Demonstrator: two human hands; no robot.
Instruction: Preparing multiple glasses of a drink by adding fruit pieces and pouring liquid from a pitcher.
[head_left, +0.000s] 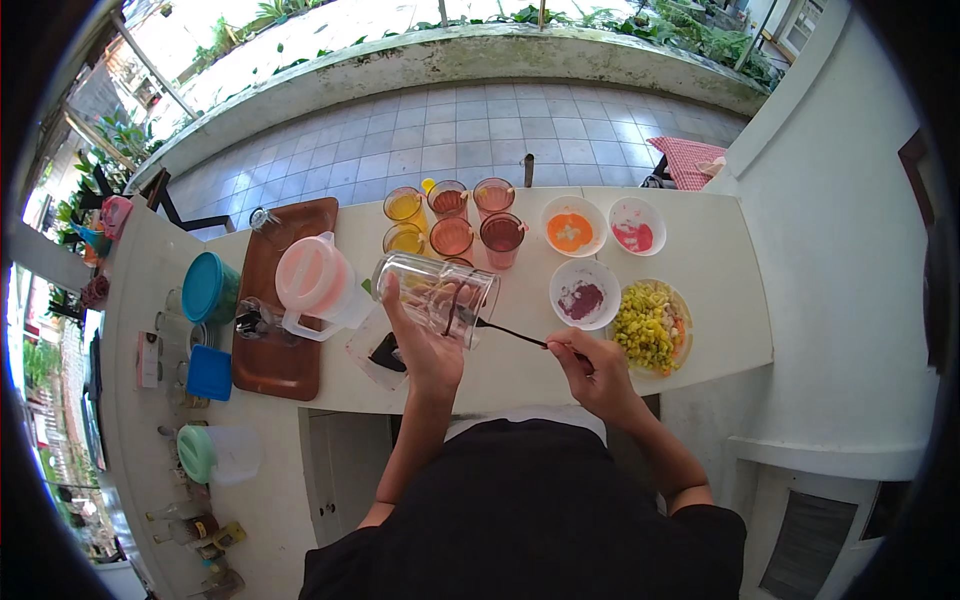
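Note:
My left hand holds a clear drinking glass tipped on its side, its mouth towards the right. A dark purplish streak runs inside the glass near its rim. Pinched in my right hand is a thin black spoon, its tip at the mouth of the glass. Behind the glass stand several glasses of yellow drink and red or pink drink. To the right are a white bowl with purple contents, one with orange contents and one with pink contents.
A plate of chopped yellow-green fruit sits right of my right hand. On the left, a brown tray bears a plastic pitcher with a pink lid. Beyond it are a teal-lidded tub, a blue container and a green-lidded pitcher.

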